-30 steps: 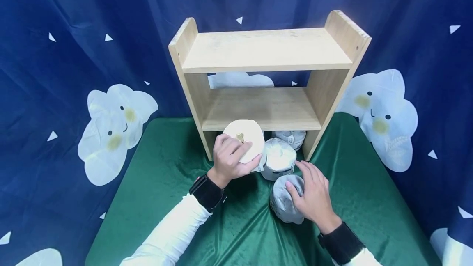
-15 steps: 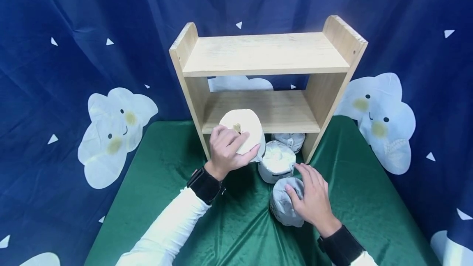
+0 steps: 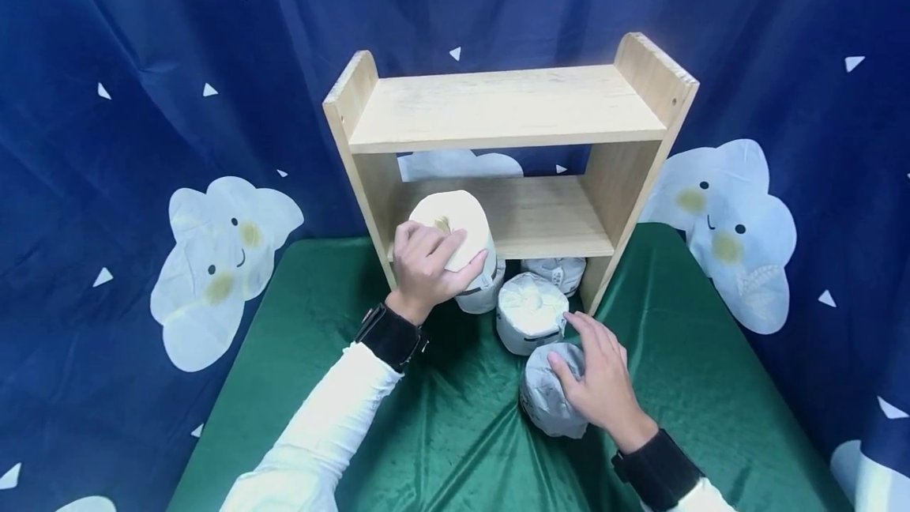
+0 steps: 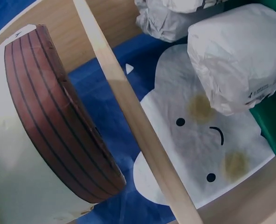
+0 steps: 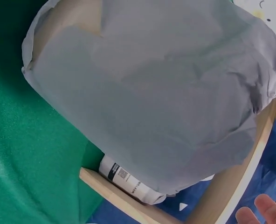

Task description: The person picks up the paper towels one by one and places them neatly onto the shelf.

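Note:
My left hand grips a round white-topped container with a small gold mark on top, raised in front of the wooden shelf unit's middle board. In the left wrist view this container shows a brown band with dark stripes. My right hand lies beside a grey wrapped round package on the green cloth, its thumb over the top and its fingers loosely extended. The package's crumpled wrapping fills most of the right wrist view. A white wrapped package stands just beyond my right fingertips.
The wooden shelf unit stands at the back. Another package sits under its middle board at the right, and one lies partly hidden below the held container. Green cloth covers the table; a dark blue curtain hangs behind.
My left hand has moved up and left with the container, uncovering more of the package below it. The right hand has stayed by the grey package.

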Action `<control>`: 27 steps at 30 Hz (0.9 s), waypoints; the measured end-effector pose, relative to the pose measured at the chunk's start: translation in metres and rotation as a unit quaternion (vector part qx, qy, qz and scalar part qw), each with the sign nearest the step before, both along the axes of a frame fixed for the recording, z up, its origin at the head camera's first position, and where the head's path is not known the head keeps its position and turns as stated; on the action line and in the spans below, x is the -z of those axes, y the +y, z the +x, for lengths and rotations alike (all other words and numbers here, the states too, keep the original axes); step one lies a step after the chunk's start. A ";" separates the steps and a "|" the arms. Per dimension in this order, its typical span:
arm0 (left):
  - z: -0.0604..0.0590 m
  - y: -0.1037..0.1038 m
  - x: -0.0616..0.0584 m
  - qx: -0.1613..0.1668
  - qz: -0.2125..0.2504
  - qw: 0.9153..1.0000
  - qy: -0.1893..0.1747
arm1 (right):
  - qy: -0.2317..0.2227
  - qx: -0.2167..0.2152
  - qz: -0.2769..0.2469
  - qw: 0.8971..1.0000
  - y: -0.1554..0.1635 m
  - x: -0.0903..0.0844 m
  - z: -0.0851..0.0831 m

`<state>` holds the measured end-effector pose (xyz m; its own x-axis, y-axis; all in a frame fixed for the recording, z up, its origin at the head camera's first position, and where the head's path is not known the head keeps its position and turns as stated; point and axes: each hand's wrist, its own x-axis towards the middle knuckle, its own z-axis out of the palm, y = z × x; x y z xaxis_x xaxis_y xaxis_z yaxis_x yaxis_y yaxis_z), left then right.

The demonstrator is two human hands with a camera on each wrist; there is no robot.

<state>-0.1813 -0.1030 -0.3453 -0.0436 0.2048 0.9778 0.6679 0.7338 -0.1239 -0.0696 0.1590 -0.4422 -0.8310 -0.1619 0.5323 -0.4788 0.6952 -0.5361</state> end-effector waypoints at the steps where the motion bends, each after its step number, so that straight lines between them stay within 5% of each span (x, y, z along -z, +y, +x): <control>1: -0.002 0.000 0.000 -0.002 -0.001 1.000 0.001 | 0.000 0.000 0.000 1.000 0.000 0.001 0.001; 14: -0.024 -0.005 -0.009 -0.028 -0.017 0.999 0.008 | 0.002 0.006 -0.004 1.000 0.002 -0.001 0.004; 27: -0.045 -0.018 -0.006 -0.066 -0.029 0.997 -0.011 | -0.006 0.013 0.010 1.000 0.005 -0.003 0.006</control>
<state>-0.2263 -0.1211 -0.3393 -0.0959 0.2527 0.9628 0.5686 0.8078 -0.1554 -0.0632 0.1637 -0.4392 -0.8415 -0.1511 0.5187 -0.4538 0.7186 -0.5270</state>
